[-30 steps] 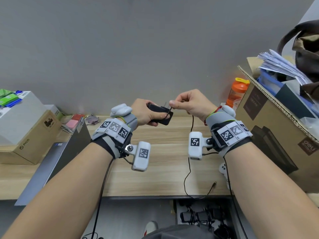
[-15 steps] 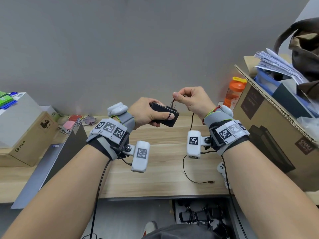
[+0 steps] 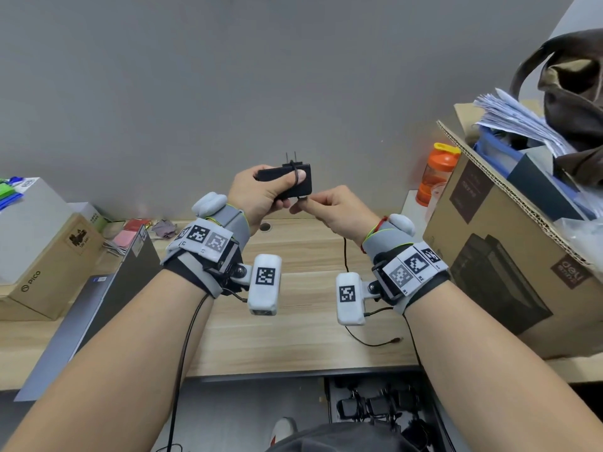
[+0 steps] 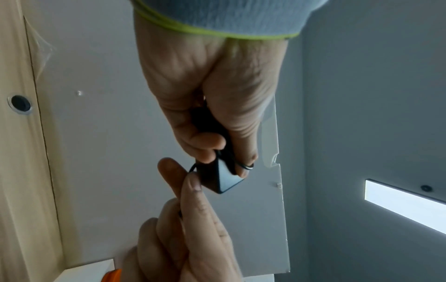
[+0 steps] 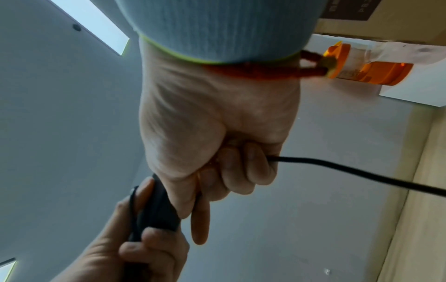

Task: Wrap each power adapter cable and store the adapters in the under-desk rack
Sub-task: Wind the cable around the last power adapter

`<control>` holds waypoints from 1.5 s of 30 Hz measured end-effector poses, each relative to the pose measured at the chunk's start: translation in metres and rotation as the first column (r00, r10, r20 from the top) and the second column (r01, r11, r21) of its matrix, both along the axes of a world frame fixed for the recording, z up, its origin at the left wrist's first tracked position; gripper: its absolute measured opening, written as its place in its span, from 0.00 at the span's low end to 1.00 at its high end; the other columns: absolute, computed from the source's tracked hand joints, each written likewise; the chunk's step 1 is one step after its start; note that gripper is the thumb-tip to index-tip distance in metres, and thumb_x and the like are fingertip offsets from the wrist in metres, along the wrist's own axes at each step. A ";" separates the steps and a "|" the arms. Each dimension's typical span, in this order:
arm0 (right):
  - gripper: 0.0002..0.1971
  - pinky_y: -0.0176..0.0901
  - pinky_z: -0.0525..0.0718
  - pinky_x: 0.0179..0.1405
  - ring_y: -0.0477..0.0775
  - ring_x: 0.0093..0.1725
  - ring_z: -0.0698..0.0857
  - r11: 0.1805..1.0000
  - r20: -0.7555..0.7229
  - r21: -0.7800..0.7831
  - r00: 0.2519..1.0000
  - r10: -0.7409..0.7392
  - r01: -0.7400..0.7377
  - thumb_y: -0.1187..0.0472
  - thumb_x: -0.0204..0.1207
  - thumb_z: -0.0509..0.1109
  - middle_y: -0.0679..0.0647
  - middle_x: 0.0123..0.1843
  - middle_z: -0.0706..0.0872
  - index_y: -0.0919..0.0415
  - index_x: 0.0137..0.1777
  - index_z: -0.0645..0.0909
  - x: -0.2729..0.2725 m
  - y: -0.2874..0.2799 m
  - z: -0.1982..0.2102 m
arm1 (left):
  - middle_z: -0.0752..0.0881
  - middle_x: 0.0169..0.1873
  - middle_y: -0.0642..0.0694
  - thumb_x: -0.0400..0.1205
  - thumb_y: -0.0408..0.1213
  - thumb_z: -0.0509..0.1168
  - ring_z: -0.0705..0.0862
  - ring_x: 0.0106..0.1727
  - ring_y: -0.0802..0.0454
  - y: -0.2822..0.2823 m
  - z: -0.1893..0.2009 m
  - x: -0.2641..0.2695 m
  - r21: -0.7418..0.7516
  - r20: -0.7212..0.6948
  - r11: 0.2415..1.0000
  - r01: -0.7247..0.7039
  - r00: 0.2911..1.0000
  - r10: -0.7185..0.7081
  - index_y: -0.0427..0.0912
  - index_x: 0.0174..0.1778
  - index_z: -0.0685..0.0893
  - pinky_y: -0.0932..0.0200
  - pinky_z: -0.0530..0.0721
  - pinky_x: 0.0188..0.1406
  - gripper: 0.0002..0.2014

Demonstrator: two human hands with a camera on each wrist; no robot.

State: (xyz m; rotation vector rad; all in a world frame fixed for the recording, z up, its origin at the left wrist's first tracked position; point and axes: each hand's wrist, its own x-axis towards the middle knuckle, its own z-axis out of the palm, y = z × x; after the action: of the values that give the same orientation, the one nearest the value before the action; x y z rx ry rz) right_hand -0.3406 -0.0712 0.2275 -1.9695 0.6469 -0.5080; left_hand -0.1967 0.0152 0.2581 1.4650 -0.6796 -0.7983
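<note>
A black power adapter [image 3: 295, 182] with its prongs pointing up is held above the desk by my left hand [image 3: 261, 194], fingers and thumb curled round its body [image 4: 224, 177]. A loop of its thin black cable [image 3: 345, 252] lies across the adapter and over my left thumb. My right hand [image 3: 329, 210] sits just below the adapter and pinches the cable [image 5: 350, 171] beside its lower edge. The rest of the cable hangs down to the wooden desk [image 3: 293, 340], its plug end [image 3: 396, 339] lying near the front edge. Under the desk, a rack [image 3: 375, 409] holds several dark adapters.
A large cardboard box [image 3: 509, 256] full of papers stands at the right, with an orange bottle [image 3: 435, 174] behind it. At the left are a PICO box [image 3: 42, 265], a grey laptop [image 3: 98, 301] and small items. A grey wall closes off the back.
My left hand turned the adapter so the prongs point up and raised it. My right hand came down from above the adapter to below it, laying the cable round it.
</note>
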 end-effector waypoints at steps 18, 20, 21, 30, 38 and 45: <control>0.11 0.32 0.76 0.42 0.38 0.33 0.78 0.992 0.186 -0.087 0.980 -0.071 0.088 0.57 0.80 0.73 0.50 0.33 0.86 0.56 0.36 0.87 -0.011 -0.025 0.039 | 0.86 0.32 0.40 0.65 0.35 0.85 0.81 0.29 0.42 0.011 -0.008 0.003 0.194 0.202 0.951 0.241 0.939 -0.279 0.38 0.42 0.82 0.57 0.77 0.26 0.18; 0.10 0.24 0.71 0.31 0.35 0.24 0.75 0.990 0.223 -0.043 0.967 -0.123 0.136 0.58 0.81 0.72 0.40 0.25 0.81 0.60 0.39 0.87 -0.011 -0.026 0.039 | 0.86 0.33 0.39 0.68 0.33 0.83 0.80 0.27 0.43 0.012 -0.001 -0.002 0.187 0.219 0.941 0.282 0.922 -0.320 0.38 0.42 0.82 0.58 0.78 0.24 0.16; 0.10 0.23 0.69 0.26 0.36 0.21 0.73 0.988 0.232 -0.032 0.963 -0.137 0.148 0.59 0.81 0.72 0.39 0.21 0.78 0.62 0.39 0.86 -0.011 -0.026 0.038 | 0.86 0.33 0.40 0.68 0.35 0.83 0.80 0.26 0.44 0.013 0.002 -0.004 0.177 0.221 0.938 0.296 0.917 -0.331 0.39 0.42 0.82 0.57 0.78 0.27 0.16; 0.21 0.38 0.56 0.21 0.45 0.21 0.59 0.990 0.180 0.102 0.977 -0.115 0.097 0.54 0.86 0.65 0.42 0.20 0.64 0.75 0.42 0.79 -0.002 -0.018 0.010 | 0.85 0.31 0.41 0.54 0.56 0.86 0.78 0.28 0.45 0.008 0.009 -0.006 0.053 0.173 0.965 0.256 0.950 -0.261 0.50 0.36 0.84 0.48 0.73 0.35 0.24; 0.13 0.22 0.69 0.26 0.32 0.21 0.74 0.994 -0.043 -0.078 0.996 0.077 -0.080 0.60 0.87 0.62 0.33 0.17 0.74 0.63 0.60 0.87 -0.003 0.005 0.015 | 0.84 0.37 0.42 0.73 0.39 0.79 0.78 0.25 0.55 0.000 0.011 0.004 -0.058 -0.028 0.998 0.040 0.999 -0.042 0.38 0.50 0.83 0.69 0.76 0.21 0.15; 0.12 0.28 0.62 0.23 0.42 0.20 0.66 0.985 -0.050 -0.142 0.994 0.093 -0.099 0.55 0.83 0.69 0.41 0.16 0.71 0.61 0.49 0.91 -0.005 0.008 0.036 | 0.86 0.34 0.40 0.69 0.37 0.82 0.80 0.21 0.54 0.000 0.003 0.016 0.016 0.131 0.999 -0.041 0.991 0.039 0.35 0.47 0.83 0.66 0.79 0.21 0.18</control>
State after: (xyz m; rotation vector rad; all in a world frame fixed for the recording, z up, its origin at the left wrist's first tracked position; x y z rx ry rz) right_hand -0.3454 -0.0628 0.2633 -2.1422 0.5516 -0.4654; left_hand -0.1812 0.0155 0.2606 1.5526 -0.7404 -0.6838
